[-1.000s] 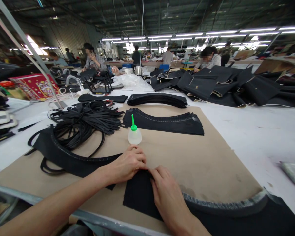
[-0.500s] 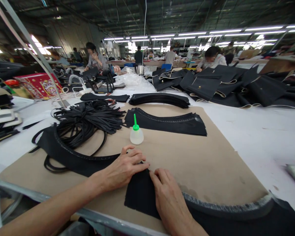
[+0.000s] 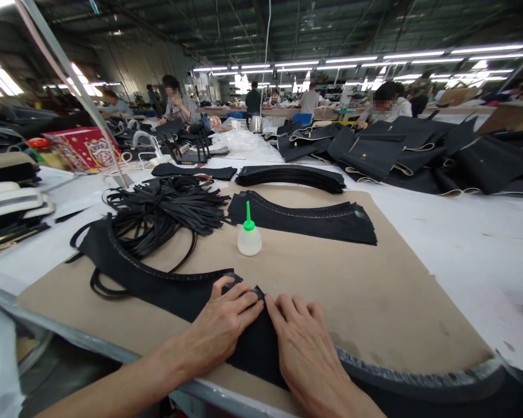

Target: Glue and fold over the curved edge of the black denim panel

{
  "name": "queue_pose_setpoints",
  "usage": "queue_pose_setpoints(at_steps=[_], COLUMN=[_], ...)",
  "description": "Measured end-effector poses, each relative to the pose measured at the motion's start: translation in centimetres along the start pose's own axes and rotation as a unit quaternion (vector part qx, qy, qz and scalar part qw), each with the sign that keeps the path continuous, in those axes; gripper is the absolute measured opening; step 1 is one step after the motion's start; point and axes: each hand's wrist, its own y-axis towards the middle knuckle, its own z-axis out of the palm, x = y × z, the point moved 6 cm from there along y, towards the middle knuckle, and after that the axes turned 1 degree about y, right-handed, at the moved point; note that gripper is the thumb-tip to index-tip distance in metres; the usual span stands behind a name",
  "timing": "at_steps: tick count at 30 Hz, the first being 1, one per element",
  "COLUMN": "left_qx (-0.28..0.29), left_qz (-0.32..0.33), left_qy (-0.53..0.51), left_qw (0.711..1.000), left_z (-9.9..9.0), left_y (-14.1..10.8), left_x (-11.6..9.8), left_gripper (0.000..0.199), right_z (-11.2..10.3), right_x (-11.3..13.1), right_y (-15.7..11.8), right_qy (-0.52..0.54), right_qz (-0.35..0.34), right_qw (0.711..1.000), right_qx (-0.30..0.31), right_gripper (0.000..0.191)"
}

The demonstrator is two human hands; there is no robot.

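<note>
Both hands meet at the edge of a black fabric piece (image 3: 259,342) on the brown board. My left hand (image 3: 226,316) has bent fingers closed on its upper corner. My right hand (image 3: 303,337) presses its thumb and index side against the same edge, fingers together. To the right, the black material curves along the board with a frayed, whitish edge (image 3: 418,377). Another curved black piece (image 3: 152,284) reaches leftward from beside my left hand. A squeeze bottle (image 3: 249,239) with a green nozzle stands upright beyond my hands.
Black strips (image 3: 169,206) are heaped at the board's left. Behind the bottle are a curved black piece (image 3: 305,219) and a stack of them (image 3: 292,177). Large black panels (image 3: 375,152) pile up at the back right. Several people sit or stand farther back.
The view has shifted slightly left, so things appear farther right. My left hand has drawn its fingers in over the fabric corner. My right hand stays at the same edge.
</note>
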Motion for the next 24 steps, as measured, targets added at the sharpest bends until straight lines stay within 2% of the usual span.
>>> queue_pose_setpoints(at_steps=[6, 16, 20, 24], left_qx=[-0.006, -0.003, 0.005, -0.001], left_qz=[-0.003, -0.001, 0.0, -0.009], left_qy=[0.019, 0.018, 0.026, 0.016], left_qw=[1.0, 1.0, 1.0, 1.0], left_z=[0.4, 0.5, 0.6, 0.6], left_y=[-0.3, -0.5, -0.7, -0.8], left_x=[0.0, 0.1, 0.1, 0.1], left_gripper=[0.035, 0.033, 0.031, 0.035], right_z=[0.0, 1.6, 1.2, -0.2], right_x=[0.2, -0.3, 0.4, 0.6], right_y=[0.3, 0.9, 1.3, 2.2], right_qy=[-0.013, -0.023, -0.021, 0.002], right_qz=[-0.005, -0.029, -0.028, -0.007], right_qw=[1.0, 0.999, 0.999, 1.0], right_qx=[-0.007, -0.029, -0.008, 0.02], right_gripper=[0.048, 0.058, 0.062, 0.062])
